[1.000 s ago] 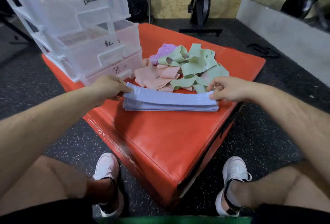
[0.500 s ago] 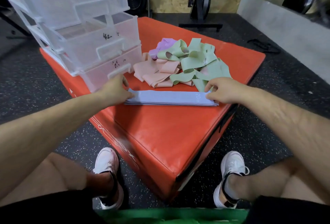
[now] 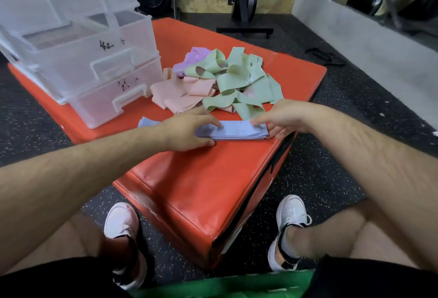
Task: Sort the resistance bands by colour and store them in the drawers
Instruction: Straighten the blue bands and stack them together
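Our left hand (image 3: pixel 189 129) has slid along the blue bands (image 3: pixel 239 130) from their left end to the middle, fingers pressed flat; our right hand (image 3: pixel 282 117) still pinches the right end.

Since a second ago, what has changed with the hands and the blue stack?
The left hand slid right, from the left end of the blue band stack to its middle, lying across it. The stack's top, raised before, now lies flat. The right hand keeps pinching the right end; the loose bands and drawers stayed put.
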`<state>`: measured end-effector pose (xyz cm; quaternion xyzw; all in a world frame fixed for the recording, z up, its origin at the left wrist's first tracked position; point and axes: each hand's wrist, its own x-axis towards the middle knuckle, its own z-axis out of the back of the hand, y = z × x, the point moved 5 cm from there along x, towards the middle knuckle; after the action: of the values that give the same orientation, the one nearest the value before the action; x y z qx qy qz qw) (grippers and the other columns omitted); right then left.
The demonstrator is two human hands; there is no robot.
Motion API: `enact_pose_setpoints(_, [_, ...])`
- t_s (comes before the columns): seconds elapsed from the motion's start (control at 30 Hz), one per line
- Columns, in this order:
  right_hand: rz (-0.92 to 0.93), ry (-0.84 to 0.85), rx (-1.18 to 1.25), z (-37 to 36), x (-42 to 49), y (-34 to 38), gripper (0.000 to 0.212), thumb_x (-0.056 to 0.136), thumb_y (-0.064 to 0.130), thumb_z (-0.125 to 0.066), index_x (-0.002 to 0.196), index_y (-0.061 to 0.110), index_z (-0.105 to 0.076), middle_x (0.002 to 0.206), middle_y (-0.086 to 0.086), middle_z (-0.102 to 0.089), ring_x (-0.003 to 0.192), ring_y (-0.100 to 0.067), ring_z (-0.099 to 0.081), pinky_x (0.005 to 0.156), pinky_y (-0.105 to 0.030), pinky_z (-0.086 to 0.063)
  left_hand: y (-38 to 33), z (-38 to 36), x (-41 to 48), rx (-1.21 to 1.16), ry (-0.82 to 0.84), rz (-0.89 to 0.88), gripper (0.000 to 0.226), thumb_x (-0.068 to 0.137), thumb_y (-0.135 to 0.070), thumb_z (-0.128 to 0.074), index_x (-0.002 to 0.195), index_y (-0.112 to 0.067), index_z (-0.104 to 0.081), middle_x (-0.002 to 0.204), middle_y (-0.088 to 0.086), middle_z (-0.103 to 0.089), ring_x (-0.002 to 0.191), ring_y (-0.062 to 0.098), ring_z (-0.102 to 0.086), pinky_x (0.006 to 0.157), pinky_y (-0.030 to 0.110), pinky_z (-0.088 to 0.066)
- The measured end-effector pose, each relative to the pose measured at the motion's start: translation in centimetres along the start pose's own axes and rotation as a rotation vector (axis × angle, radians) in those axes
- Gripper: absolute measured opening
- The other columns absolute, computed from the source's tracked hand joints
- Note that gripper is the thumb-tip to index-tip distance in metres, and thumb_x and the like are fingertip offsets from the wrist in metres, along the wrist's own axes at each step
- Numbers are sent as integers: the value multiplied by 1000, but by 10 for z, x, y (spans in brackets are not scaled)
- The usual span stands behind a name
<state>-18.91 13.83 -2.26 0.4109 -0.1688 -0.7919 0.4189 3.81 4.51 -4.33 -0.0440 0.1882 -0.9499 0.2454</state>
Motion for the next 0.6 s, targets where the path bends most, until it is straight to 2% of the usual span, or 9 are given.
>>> enact_pose_setpoints(0.07, [-7, 14, 39, -6, 1, 0, 24, 88, 29, -75, 97, 11, -61, 86, -4, -62, 78, -21, -53, 63, -29, -48, 1, -3, 6, 21, 20, 13, 49, 85, -45, -70, 131, -36, -57, 125, -3, -55, 118, 17, -51, 104, 39, -41])
enact_pose_setpoints(0.13, [-36, 2, 35, -9, 3, -2, 20, 89, 28, -74, 92, 14, -60, 66, 1, -54, 63, -15, -45, 56, -26, -40, 4, -3, 9, 23, 29, 22, 48, 82, -49, -68, 128, -40, -57, 121, -3, -56, 114, 16, -51, 102, 41, -42])
enact_pose_setpoints(0.3, [-91, -9, 40, -16, 11, -8, 26, 85, 35, -76, 97, 18, -61, 74, 2, -47, 60, -10, -40, 50, -23, -37, 7, -5, 9, -1, 42, 28, 56, 71, -67, -54, 123, -47, -55, 117, -5, -57, 110, 14, -53, 99, 43, -44])
enact_pose_setpoints(0.4, [-76, -14, 54, -16, 11, -9, 25, 85, 33, -75, 96, 18, -59, 70, 2, -43, 60, -11, -38, 51, -23, -35, 6, -5, 9, -2, 19, 15, 53, 74, -61, -57, 124, -44, -57, 116, -4, -57, 109, 15, -53, 99, 43, -44])
enact_pose_setpoints(0.5, [-55, 29, 62, -14, 9, -6, 21, 85, 31, -74, 98, 19, -62, 69, 4, -51, 57, -9, -42, 53, -22, -36, 5, -3, 11, -7, 11, 1, 48, 77, -54, -63, 123, -44, -58, 114, -4, -57, 108, 15, -52, 98, 43, -43])
enact_pose_setpoints(0.6, [-65, 113, 118, -4, 4, -3, 28, 85, 27, -77, 106, 12, -67, 82, 1, -62, 65, -12, -51, 57, -23, -46, 2, -3, 12, -16, 16, -26, 44, 82, -47, -70, 124, -44, -57, 116, -5, -57, 110, 14, -50, 100, 42, -42])
